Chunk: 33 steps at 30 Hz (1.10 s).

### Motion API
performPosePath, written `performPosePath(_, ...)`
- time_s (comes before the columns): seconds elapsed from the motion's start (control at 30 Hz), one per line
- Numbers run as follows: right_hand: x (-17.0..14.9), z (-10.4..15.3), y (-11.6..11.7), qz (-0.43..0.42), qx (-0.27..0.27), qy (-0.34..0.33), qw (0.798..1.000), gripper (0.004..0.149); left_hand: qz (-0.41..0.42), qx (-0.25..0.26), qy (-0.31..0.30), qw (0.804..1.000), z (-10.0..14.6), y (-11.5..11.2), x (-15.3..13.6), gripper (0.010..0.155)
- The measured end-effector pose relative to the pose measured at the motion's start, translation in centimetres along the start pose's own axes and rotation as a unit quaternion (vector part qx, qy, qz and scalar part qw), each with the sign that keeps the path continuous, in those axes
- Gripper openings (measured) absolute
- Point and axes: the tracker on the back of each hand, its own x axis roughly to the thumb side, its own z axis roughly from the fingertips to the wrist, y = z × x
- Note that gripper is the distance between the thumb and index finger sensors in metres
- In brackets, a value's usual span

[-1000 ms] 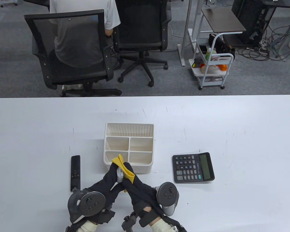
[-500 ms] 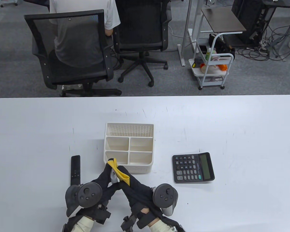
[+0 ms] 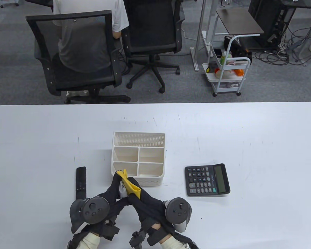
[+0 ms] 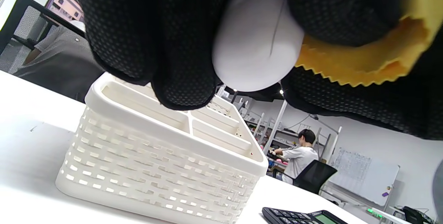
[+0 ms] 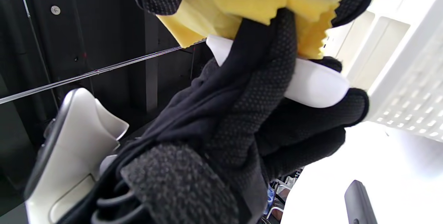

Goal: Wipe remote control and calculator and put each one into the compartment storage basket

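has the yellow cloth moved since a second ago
Yes. The yellow cloth has come back toward the person: a second ago its tip overlapped the basket's near-left compartment, and now it sits at the basket's near rim.

The white table point(image 3: 248, 129) holds a basket point(image 3: 138, 181) just past the fingers point(image 3: 116, 181), a black remote point(image 3: 80, 185) left of them, a calculator point(image 3: 207, 180) right.
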Motion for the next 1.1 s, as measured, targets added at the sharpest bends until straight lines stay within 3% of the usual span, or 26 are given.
performPosePath(0.17, -0.2, -0.1, -0.1, -0.036, -0.005, -0.001, 0.999, 0.055, 0.015, 0.003, -0.038, 0.999, 0.2, 0.1, 0.6, 0.088)
performPosePath(0.37, -0.6, -0.2, -0.2, -0.049, 0.0, 0.011, 0.999, 0.055, 0.142, -0.006, 0.011, 0.99, -0.1, 0.2, -1.1, 0.085)
performPosePath(0.6, -0.6, -0.3, -0.4, -0.051, 0.003, 0.009, 0.999, 0.054, 0.195, -0.016, 0.026, 0.98, -0.2, 0.4, -1.8, 0.075)
performPosePath(0.73, -0.9, -0.2, -1.1, -0.056, -0.041, 0.015, 0.997, 0.054, 0.243, 0.012, 0.055, 0.968, 0.0, 1.0, -2.6, 0.068)
performPosePath(0.87, -1.2, -0.1, -1.7, -0.032, -0.081, 0.021, 0.996, 0.054, 0.229, 0.035, 0.069, 0.97, 0.3, 1.6, -2.8, 0.068)
performPosePath(1.1, -0.5, 0.0, -0.2, 0.043, -0.014, -0.02, 0.999, 0.054, 0.235, 0.038, 0.065, 0.969, 0.3, 1.7, -2.3, 0.067)
